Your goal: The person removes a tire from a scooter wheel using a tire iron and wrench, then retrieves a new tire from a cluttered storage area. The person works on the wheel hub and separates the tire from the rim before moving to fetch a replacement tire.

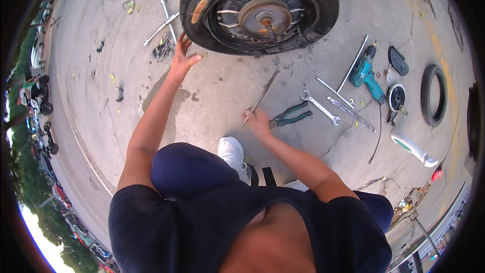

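A black tyre (316, 28) on a wheel with a spoked metal hub (265, 17) and a rusty axle stands at the top of the view. My left hand (184, 60) is beside the tyre's lower left edge, its fingers spread and nothing in it; whether the fingertips touch the rubber I cannot tell. In my right hand (257, 121) is a long, thin metal bar (267, 87), slanting up towards the wheel, its tip apart from the tyre. Next to that hand lie pliers (293, 115) with dark green handles.
To the right lie a double-ended spanner (321, 107), a T-handle wrench (352, 65), a flat metal bar (351, 114), a teal power drill (368, 76) and a small loose tyre (434, 95). A cross wrench (164, 23) rests on the concrete left of the wheel.
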Tool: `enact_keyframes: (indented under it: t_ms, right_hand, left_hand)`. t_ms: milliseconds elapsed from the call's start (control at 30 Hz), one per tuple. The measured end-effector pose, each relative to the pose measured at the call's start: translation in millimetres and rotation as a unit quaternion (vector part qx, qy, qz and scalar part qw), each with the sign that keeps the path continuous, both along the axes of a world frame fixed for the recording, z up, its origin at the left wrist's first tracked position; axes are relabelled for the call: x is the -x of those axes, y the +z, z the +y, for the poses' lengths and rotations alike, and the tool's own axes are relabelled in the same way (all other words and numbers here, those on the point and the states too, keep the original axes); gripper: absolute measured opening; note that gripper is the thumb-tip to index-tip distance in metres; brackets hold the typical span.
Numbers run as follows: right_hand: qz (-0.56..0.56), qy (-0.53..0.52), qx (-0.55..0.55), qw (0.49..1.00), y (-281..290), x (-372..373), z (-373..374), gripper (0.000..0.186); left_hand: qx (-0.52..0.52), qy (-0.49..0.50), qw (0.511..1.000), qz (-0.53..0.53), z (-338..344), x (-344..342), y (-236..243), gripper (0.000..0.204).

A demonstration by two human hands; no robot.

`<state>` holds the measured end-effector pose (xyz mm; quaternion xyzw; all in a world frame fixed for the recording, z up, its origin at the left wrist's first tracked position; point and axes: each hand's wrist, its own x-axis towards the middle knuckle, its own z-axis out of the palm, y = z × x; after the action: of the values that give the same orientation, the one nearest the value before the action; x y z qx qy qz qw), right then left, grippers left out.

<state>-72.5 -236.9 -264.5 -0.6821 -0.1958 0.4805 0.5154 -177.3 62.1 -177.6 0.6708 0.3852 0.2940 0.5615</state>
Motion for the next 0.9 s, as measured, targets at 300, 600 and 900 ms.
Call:
enact_keyframes:
  t_ms: [300,600,900]
  right_hand:
    - [0.039,0.072,-0.014,0.997,62,7,18,0.027]
    - [0.307,0.003,-0.05,0.951,110,13,33,0.046]
    - [0.391,-0.053,-0.039,0.918,152,12,56,0.051]
  left_hand:
    - [0.091,-0.044,0.988,-0.121,5,-53,33,0.08]
    - [-0.092,0.065,0.993,-0.045,-21,-98,50,0.075]
    - [-0.101,0.094,0.988,-0.065,-29,-110,57,0.063]
